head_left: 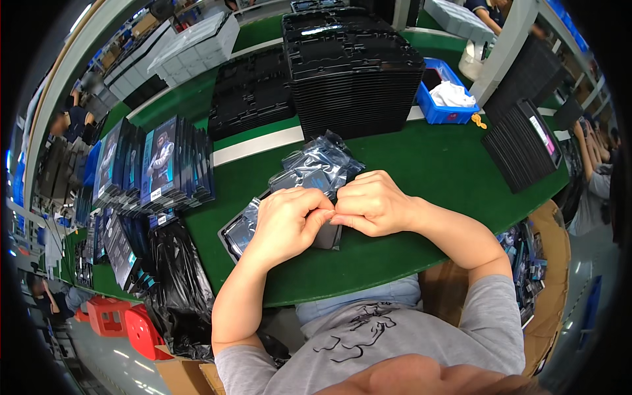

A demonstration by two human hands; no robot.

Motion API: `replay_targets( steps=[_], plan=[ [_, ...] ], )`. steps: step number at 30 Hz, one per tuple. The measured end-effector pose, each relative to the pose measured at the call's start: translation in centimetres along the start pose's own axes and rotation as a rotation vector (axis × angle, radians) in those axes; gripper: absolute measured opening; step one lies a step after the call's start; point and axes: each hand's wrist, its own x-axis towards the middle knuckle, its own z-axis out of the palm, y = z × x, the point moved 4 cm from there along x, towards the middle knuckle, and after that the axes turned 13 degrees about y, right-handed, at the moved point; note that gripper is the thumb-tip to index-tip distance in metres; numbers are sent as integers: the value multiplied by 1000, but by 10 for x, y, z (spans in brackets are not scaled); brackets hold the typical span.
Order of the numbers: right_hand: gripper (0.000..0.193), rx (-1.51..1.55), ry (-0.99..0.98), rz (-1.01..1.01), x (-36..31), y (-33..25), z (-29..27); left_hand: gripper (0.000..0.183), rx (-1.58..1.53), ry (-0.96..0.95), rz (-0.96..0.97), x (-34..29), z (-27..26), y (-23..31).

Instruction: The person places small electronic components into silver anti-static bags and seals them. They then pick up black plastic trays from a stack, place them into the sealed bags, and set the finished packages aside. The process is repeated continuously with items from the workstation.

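My left hand (289,220) and my right hand (375,205) meet over the green table, fingers closed and thumbs touching. Between them they pinch the edge of a clear plastic bag (327,239) with a dark flat piece in it; the fingers cover most of its upper part. Just beyond my knuckles is a loose pile of shiny clear bags (319,161) with dark flat pieces inside. Under my left wrist lies a black tray (230,243), and a bagged piece (243,227) rests in it. My left hand hides part of that tray.
Tall stacked black trays (355,92) stand at the back. Printed boxes (161,161) stand in rows at the left, above a black plastic bag (178,263). A blue bin (438,113) with white cloth and more black trays (523,148) are at the right. A carton (553,263) stands beside me.
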Motion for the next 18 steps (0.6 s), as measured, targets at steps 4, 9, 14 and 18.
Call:
replay_targets(
  steps=[4,9,14,18],
  plan=[
    [21,34,97,-77,4,-6,-4,11,-275,-104,-222,-3,6,-12],
    [25,-199,113,-337,8,-22,-6,13,-442,-169,-446,-9,16,-21],
    [9,-366,102,-464,5,-24,-7,13,-544,-74,-534,-10,25,-30],
    [8,-463,103,-455,7,-22,-6,18,-309,70,-466,-8,23,-30]
  ],
)
